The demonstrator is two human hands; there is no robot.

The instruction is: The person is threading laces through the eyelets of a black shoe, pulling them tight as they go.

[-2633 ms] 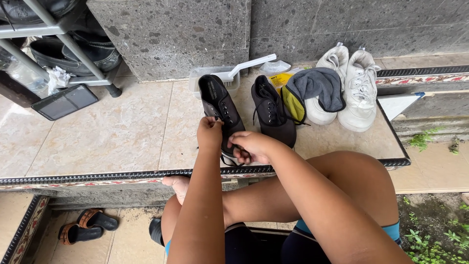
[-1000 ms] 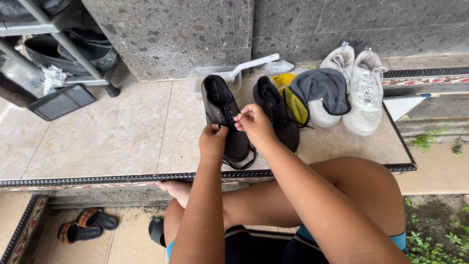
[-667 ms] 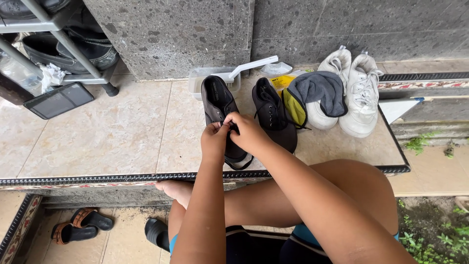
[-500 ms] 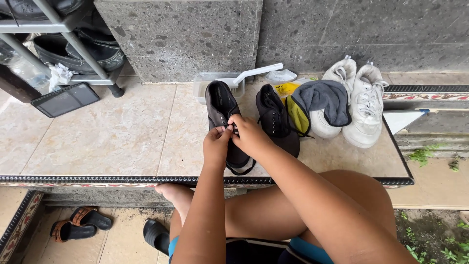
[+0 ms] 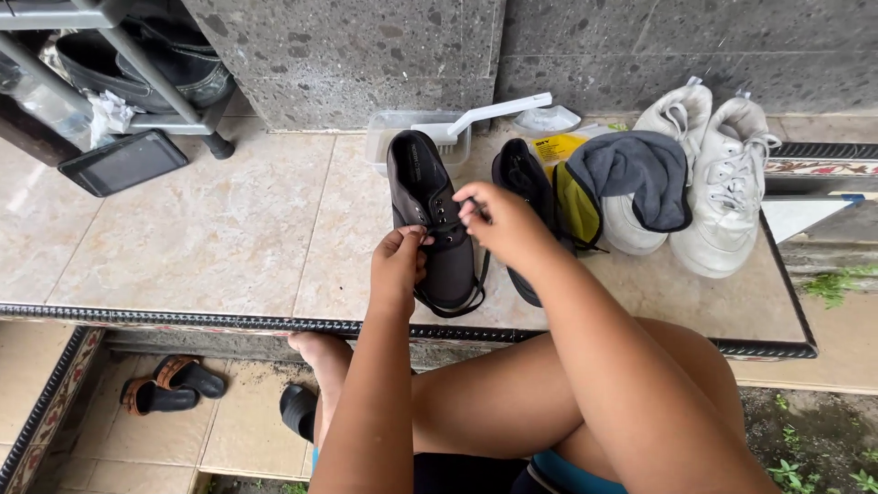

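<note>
Pinching the lace [image 5: 465, 207] of the dark shoe [image 5: 433, 220] with my right hand [image 5: 501, 222], I have my fingertips closed on it over the eyelets, while my left hand [image 5: 399, 267] rests against the shoe's near side with its fingers curled at the lacing; I cannot tell whether that hand grips a lace end or only steadies the shoe. The shoe lies on the tiled ledge [image 5: 210, 229], toe toward me and opening toward the stone wall [image 5: 366, 55]. Just beside it on my right lies its dark mate [image 5: 518, 178], partly hidden by my right hand. Farther right, a grey cloth [image 5: 631, 174] is draped over a pair of white sneakers [image 5: 722, 183]. Behind the shoe stand a clear tub [image 5: 402, 128] and a white brush [image 5: 485, 117]. Sandals [image 5: 169, 384] sit on the lower floor.
</note>
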